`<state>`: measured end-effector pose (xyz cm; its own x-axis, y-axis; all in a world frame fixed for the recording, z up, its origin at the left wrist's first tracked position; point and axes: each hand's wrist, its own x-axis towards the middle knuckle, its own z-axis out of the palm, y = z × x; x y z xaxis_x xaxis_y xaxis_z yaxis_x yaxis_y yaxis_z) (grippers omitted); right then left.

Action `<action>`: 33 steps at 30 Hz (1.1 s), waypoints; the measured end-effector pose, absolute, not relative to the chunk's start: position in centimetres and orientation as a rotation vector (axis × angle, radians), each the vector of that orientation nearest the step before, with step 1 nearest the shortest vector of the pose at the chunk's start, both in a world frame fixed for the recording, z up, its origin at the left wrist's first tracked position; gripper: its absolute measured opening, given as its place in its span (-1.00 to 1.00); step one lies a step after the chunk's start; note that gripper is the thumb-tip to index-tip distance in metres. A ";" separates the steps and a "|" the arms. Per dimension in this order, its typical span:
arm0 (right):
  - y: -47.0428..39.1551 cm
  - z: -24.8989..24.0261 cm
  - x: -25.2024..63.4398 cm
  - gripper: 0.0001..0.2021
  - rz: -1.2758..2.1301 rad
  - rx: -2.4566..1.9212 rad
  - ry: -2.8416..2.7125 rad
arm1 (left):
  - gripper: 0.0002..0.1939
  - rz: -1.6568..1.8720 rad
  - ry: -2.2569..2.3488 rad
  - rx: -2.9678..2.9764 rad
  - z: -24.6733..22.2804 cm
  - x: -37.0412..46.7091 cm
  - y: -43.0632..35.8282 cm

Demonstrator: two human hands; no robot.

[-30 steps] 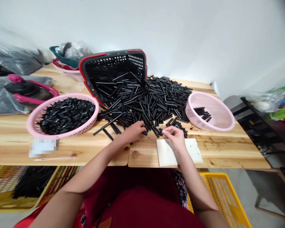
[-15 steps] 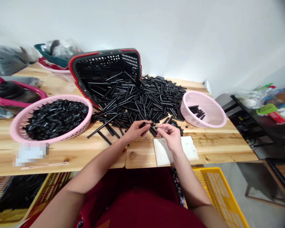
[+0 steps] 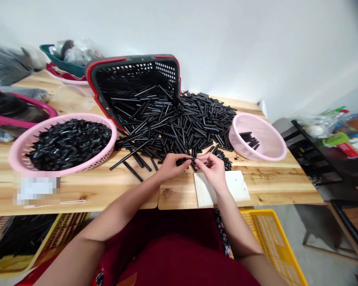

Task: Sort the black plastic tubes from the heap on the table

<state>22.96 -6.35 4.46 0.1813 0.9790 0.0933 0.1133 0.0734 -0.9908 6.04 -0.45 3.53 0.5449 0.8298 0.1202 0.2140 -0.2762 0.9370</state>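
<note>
My left hand point(image 3: 173, 167) is closed around a short black tube point(image 3: 182, 161) above the front of the table. At the tube's right end, the thumb and fingers of my right hand point(image 3: 211, 170) pinch together; whether a separate small part is between them is hidden. Just behind both hands spreads a large heap of black tubes point(image 3: 193, 123), spilling from a tipped dark basket point(image 3: 131, 61) with a red rim. Under my right wrist lies a white board point(image 3: 238, 186). Beside my right fingers is a small pile of little black parts point(image 3: 225, 159).
On the left stands a pink basket point(image 3: 16, 157) full of glossy black pieces. To the right, a pink basket point(image 3: 273, 139) holds several short black tubes. Yellow crates point(image 3: 279, 238) sit below the table's front edge. A wall rises behind the table.
My right hand has moved left, so its fingers now meet my left hand at the end of the black tube. The view has shifted slightly.
</note>
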 end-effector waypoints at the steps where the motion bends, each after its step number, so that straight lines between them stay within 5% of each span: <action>1: -6.4 4.5 22.8 -0.70 0.908 -1.310 -1.234 | -0.54 0.779 0.856 1.766 3.5 6.1 -0.4; 5: -6.6 4.9 22.8 -0.79 0.673 -1.309 -1.470 | -0.55 0.795 0.869 1.690 3.3 6.2 -0.2; 11: -5.5 4.1 28.5 -0.67 0.602 -1.532 -1.393 | -0.52 0.853 0.935 1.646 3.0 6.0 0.2; 16: -5.1 2.5 32.4 -0.86 0.470 -1.827 -1.793 | -0.52 0.832 0.947 1.661 3.0 6.1 0.2; 33: -4.1 1.4 30.0 -0.87 0.353 -1.744 -2.203 | -0.53 0.794 0.958 1.690 2.5 6.3 0.2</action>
